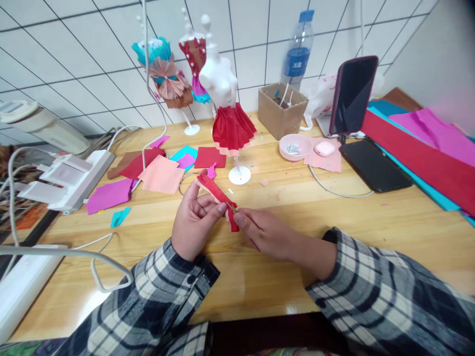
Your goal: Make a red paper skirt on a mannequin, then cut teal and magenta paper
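A folded strip of red crepe paper (217,190) with a pale pink edge is pinched between the thumb and fingers of my left hand (195,217). Closed around a slim metal tool (232,208), perhaps tweezers, my right hand (260,227) brings its tip onto the strip. Most of that tool is hidden in the fingers. Just beyond my hands, a white mini mannequin (218,74) on a round base wears a pleated red paper skirt (234,129) with a pink hem.
Two decorated mannequins, one with a brown and teal outfit (170,81), stand by the tiled wall. Coloured paper scraps (161,174) and a power strip (79,180) lie left. A cardboard box (280,116), pink dish (296,148), phones (376,164) and long paper sheets (426,158) occupy the right.
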### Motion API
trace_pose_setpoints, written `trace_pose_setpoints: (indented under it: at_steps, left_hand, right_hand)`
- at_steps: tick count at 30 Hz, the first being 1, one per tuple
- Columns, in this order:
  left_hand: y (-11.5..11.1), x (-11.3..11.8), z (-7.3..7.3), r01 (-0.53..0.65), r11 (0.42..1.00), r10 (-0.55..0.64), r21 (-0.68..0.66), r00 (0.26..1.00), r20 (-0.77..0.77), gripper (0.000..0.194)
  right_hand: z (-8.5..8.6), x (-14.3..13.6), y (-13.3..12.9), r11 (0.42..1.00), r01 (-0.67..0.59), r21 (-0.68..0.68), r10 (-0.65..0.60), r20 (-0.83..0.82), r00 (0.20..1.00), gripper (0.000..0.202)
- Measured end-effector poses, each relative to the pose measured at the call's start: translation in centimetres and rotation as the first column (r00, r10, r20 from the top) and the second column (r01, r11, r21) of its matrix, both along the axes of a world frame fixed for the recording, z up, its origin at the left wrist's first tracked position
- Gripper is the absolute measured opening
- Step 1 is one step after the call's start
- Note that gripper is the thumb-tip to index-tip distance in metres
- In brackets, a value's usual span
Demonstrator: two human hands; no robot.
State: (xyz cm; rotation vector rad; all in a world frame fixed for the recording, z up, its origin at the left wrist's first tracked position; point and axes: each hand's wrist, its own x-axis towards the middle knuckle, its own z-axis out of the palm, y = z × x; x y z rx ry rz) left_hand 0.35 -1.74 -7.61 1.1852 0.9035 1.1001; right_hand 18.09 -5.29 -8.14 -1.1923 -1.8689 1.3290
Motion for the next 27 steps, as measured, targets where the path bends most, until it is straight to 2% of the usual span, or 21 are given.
trace_pose_setpoints:
  at_steps: [6,21,27]
  left_hand:
    - [-0.26,0.42,0.49,0.014,0.999,-0.015,-0.044,1.0,-0.015,0.092]
    - [-0.41,0.34,0.25,0.039,0.998,-0.041,-0.041,0.998,-0.051,0.095]
    - [-0.11,0.17,-0.11,0.025,1.0,-0.025,0.013,1.0,-0.02,0.083]
  right_hand:
    - [-0.05,0.05,0.03,1.0,0.002,0.007,-0.002,0.025,1.0,0.042]
    - [-0.4,-0.02,0.12,0.998,0.013,0.065,-0.02,0.102,0.995,0.04]
    - [-0.41,-0.02,0.14,0.995,0.033,0.095,-0.052,0.204,0.978,0.041]
